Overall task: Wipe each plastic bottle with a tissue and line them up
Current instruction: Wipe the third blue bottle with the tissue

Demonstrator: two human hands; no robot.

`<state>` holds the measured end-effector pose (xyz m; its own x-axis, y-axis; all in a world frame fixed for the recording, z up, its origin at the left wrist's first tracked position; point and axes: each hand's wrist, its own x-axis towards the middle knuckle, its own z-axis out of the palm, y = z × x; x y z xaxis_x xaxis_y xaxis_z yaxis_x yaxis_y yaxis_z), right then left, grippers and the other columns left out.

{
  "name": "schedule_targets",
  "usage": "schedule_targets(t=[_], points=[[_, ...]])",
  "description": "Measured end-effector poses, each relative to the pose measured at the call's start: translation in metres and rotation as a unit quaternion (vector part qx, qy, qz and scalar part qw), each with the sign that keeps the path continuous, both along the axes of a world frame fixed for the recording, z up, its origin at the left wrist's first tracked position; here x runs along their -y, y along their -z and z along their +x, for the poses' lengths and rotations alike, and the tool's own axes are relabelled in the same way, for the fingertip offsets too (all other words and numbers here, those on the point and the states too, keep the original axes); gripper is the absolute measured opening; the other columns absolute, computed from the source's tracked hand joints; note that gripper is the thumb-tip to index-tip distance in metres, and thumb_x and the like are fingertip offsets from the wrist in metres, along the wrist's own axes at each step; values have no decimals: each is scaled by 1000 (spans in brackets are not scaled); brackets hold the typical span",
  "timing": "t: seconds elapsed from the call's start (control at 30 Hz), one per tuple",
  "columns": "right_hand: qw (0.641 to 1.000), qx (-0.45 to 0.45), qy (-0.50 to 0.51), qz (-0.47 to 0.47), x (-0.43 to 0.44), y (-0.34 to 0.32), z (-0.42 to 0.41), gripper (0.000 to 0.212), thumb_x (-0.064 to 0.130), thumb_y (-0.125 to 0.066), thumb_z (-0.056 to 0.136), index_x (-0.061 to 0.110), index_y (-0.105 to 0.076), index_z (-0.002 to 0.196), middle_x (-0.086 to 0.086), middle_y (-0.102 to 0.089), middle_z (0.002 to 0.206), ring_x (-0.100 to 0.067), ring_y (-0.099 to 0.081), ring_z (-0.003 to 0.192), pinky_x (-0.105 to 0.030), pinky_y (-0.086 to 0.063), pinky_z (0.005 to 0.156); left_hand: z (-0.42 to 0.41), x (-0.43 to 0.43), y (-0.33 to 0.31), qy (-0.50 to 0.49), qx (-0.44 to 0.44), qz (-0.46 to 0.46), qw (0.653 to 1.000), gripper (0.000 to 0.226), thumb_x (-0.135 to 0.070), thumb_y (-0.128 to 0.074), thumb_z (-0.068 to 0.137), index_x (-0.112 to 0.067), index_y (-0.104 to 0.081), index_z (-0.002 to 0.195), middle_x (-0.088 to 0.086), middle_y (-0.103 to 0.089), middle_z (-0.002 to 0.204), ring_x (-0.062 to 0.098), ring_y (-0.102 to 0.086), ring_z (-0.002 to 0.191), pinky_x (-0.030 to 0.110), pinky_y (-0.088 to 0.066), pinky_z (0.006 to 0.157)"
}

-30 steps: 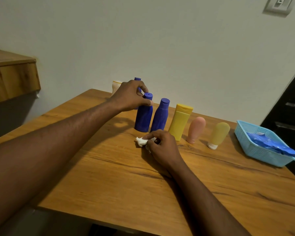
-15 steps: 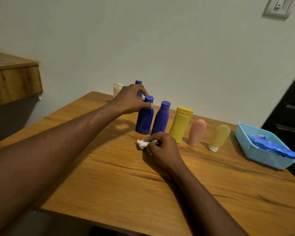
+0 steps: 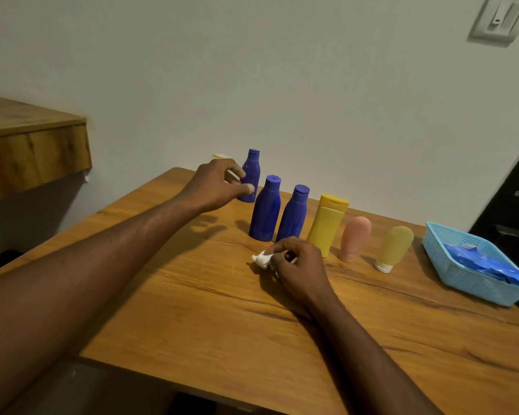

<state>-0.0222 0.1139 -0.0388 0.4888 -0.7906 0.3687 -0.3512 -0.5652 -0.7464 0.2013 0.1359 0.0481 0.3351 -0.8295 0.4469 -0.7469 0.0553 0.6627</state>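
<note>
Reaching toward the back of the desk (image 3: 192, 310), the left hand (image 3: 219, 187) has its fingers spread and curled around nothing, just in front of a blue bottle (image 3: 250, 176) that stands apart from the row; whether a fingertip touches it I cannot tell. Likely this bottle is next for wiping. The right hand (image 3: 300, 265) rests on the desk, pinched shut on a crumpled white tissue (image 3: 262, 259), kept ready close to the row. Five bottles stand lined up: two blue (image 3: 265, 211), a yellow one (image 3: 327, 226), a pink tube (image 3: 354, 239) and a pale yellow tube (image 3: 394, 248), probably already cleaned. A pale container (image 3: 219, 157) behind the left hand is mostly hidden. A blue basket (image 3: 462, 265) holds blue packets, cut off at the edge.
</note>
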Motion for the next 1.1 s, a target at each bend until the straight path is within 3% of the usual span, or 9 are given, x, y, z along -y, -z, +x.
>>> schedule_targets(t=[0.13, 0.27, 0.47, 0.63, 0.73, 0.83, 1.0, 1.1], points=[[1000, -5, 11, -25, -9, -2, -2, 12, 22, -62, 90, 25, -71, 83, 12, -66, 91, -6, -59, 86, -25, -50, 73, 8, -21, 7, -7, -12, -9, 1000, 19, -10, -77, 89, -13, -73, 107, -7, -68, 90, 6, -67, 83, 18, -52, 68], [992, -86, 10, -96, -26, -5, -2, 11, 28, -58, 89, 30, -66, 83, 16, -63, 88, -2, -57, 83, -23, -50, 70, 14, -46, 14, 11, -43, -13, 999, 11, -13, -77, 90, -11, -75, 100, -1, -72, 87, 7, -71, 70, 15, -55, 59], [972, -168, -14, -162, -60, -8, -4, 14, 40, -53, 94, 35, -64, 100, 18, -58, 96, 1, -54, 88, -24, -51, 76, 17, -78, 25, 36, -77, 2, 996, 10, -16, -72, 95, -7, -74, 97, 5, -74, 81, 12, -74, 67, 22, -60, 62], [973, -175, -10, -148, -88, -16, -8, 25, 41, -57, 96, 34, -57, 120, 19, -55, 113, -1, -52, 98, -19, -48, 84, 11, -95, 22, 25, -74, 16, 997, 23, -21, -60, 103, -8, -70, 86, 4, -68, 76, 8, -65, 59, 18, -54, 55], [969, -180, -20, -169, -95, -25, -6, 32, 39, -60, 95, 31, -56, 125, 15, -55, 122, -3, -53, 104, -18, -48, 86, 5, -99, 15, -9, -31, 25, 999, 23, -26, -52, 107, -11, -68, 97, 8, -66, 97, 11, -61, 72, 18, -46, 55], [959, -171, -17, -225, -91, -39, 3, 30, 39, -57, 98, 28, -57, 126, 11, -59, 119, -3, -58, 99, -19, -52, 81, 0, -98, 6, -72, 74, 42, 994, 31, -33, -43, 109, -14, -67, 109, 5, -69, 110, 13, -59, 80, 24, -38, 58], [944, -161, -2, -289, -74, -84, 18, 27, 39, -58, 99, 25, -65, 120, 9, -59, 113, -2, -53, 88, -13, -44, 69, 1, -88, -17, -90, 58, -23, 994, 52, -54, -38, 106, -17, -68, 87, 0, -68, 80, 11, -62, 67, 32, -51, 64], [934, -178, 6, -308, -59, -113, 24, 22, 31, -59, 99, 22, -67, 117, 6, -60, 117, -9, -58, 92, -16, -45, 74, 10, -71, -32, -63, 43, -16, 997, 59, -61, -45, 102, -15, -63, 70, 1, -65, 67, 19, -64, 63, 36, -53, 64]])
